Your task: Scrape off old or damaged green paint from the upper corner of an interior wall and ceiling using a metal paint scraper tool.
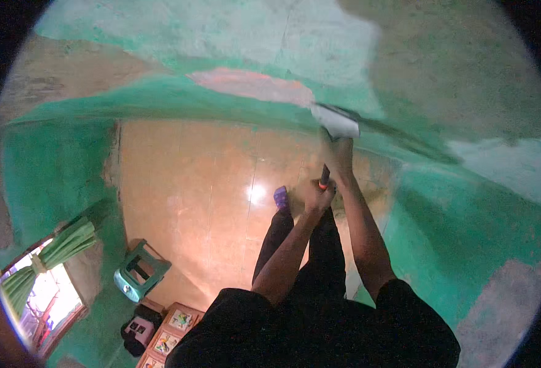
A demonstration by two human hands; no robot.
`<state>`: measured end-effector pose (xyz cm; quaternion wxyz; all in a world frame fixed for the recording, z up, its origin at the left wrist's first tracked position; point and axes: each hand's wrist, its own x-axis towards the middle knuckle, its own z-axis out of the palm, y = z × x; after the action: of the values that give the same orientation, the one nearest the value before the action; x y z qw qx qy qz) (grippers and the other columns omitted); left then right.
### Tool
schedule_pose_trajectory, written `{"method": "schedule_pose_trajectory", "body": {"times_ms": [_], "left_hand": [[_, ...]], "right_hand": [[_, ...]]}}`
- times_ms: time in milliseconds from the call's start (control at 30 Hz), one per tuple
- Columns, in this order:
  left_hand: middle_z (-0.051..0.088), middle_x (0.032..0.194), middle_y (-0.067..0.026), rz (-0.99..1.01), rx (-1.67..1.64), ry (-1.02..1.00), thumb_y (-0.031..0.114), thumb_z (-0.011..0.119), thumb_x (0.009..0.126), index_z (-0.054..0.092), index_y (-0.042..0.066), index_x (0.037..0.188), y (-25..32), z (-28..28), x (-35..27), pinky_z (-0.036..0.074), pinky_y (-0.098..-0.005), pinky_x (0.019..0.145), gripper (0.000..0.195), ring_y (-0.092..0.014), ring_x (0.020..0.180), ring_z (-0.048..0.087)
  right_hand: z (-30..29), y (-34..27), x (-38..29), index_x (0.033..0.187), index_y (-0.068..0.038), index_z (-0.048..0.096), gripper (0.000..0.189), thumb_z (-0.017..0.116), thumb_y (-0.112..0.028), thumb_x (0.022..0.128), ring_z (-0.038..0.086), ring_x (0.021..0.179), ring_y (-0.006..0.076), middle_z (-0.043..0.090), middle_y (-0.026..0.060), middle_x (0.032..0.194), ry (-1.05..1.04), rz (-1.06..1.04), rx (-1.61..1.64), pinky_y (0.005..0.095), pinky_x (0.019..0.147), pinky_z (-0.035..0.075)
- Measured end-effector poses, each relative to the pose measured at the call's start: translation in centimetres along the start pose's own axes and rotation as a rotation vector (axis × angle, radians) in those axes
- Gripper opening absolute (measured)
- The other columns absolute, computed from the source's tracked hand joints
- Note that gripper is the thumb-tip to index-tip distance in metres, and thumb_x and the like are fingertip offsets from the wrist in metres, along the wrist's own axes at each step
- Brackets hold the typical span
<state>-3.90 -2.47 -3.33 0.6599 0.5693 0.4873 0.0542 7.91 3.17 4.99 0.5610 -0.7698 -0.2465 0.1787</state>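
A wide-bladed scraper (pixel 339 121) is held out in front of me, its pale blade against the lower part of the green wall (pixel 270 108). Around the tool near its blade, my right hand (pixel 342 155) is closed and partly blurred. My left hand (pixel 319 197) grips the dark handle lower down, close to an orange part. Left of the blade lies a pinkish bare patch (pixel 252 86) in the paint, its right end meeting the blade's corner. I cannot tell how firmly the blade presses on the wall.
A green plastic stool (pixel 142 270) stands on the tan floor (pixel 183 184) at lower left. Near it are a dark and pink object (pixel 139 329) and a wooden piece with decorated panels (pixel 174 329). A green curtain (pixel 68 244) hangs at the window. My purple-socked foot (pixel 280 198) is below.
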Motion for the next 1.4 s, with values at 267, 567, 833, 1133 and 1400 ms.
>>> {"method": "schedule_pose_trajectory", "body": {"times_ms": [267, 567, 833, 1133, 1400], "left_hand": [[0.05, 0.055, -0.014, 0.072, -0.097, 0.019, 0.015, 0.054, 0.076, 0.053, -0.006, 0.069, 0.5, -0.8, -1.0, 0.04, -0.0389, 0.052, 0.022, -0.017, 0.053, 0.049], [0.053, 0.057, -0.0192, 0.051, 0.035, 0.08, 0.017, 0.055, 0.078, 0.054, -0.006, 0.072, 1.5, -1.4, 0.1, 0.041, -0.0391, 0.052, 0.024, -0.024, 0.051, 0.053], [0.053, 0.053, -0.016, 0.072, 0.043, 0.046, 0.018, 0.055, 0.077, 0.053, -0.004, 0.066, 2.1, -3.4, 0.2, 0.042, -0.0394, 0.05, 0.025, -0.026, 0.049, 0.056], [0.052, 0.05, -0.0137, 0.1, 0.002, 0.074, 0.018, 0.056, 0.076, 0.054, -0.003, 0.064, 3.7, -4.0, 1.6, 0.041, -0.039, 0.049, 0.023, -0.022, 0.046, 0.053], [0.051, 0.052, -0.0166, 0.077, 0.047, 0.034, 0.016, 0.056, 0.075, 0.054, -0.005, 0.065, 2.0, -2.7, -1.2, 0.041, -0.0399, 0.049, 0.024, -0.025, 0.048, 0.054]], "right_hand": [[1.1, 2.9, -0.3, 0.098, 0.003, 0.056, 0.023, 0.059, -0.012, 0.081, 0.055, 0.073, 0.0148, 0.058, 0.0056, 0.082, 0.148, 0.015, 0.022, 0.0293, 0.065, 0.044], [1.8, 1.2, 0.4, 0.104, 0.001, 0.053, 0.027, 0.059, -0.015, 0.082, 0.052, 0.068, 0.0121, 0.056, 0.0039, 0.083, 0.013, -0.076, -0.011, 0.0284, 0.058, 0.042], [2.6, -0.1, 0.5, 0.103, 0.003, 0.055, 0.026, 0.058, -0.008, 0.08, 0.059, 0.086, 0.0205, 0.061, 0.0127, 0.096, -0.021, 0.238, 0.109, 0.0316, 0.074, 0.046], [2.7, -2.6, 1.3, 0.099, -0.001, 0.055, 0.022, 0.058, -0.013, 0.081, 0.051, 0.06, 0.0098, 0.056, 0.003, 0.079, -0.039, 0.161, 0.081, 0.0263, 0.051, 0.04], [1.6, -0.1, 0.1, 0.1, 0.0, 0.055, 0.024, 0.059, -0.012, 0.08, 0.054, 0.073, 0.0158, 0.057, 0.0071, 0.084, 0.039, 0.085, 0.022, 0.0293, 0.064, 0.042]]}}
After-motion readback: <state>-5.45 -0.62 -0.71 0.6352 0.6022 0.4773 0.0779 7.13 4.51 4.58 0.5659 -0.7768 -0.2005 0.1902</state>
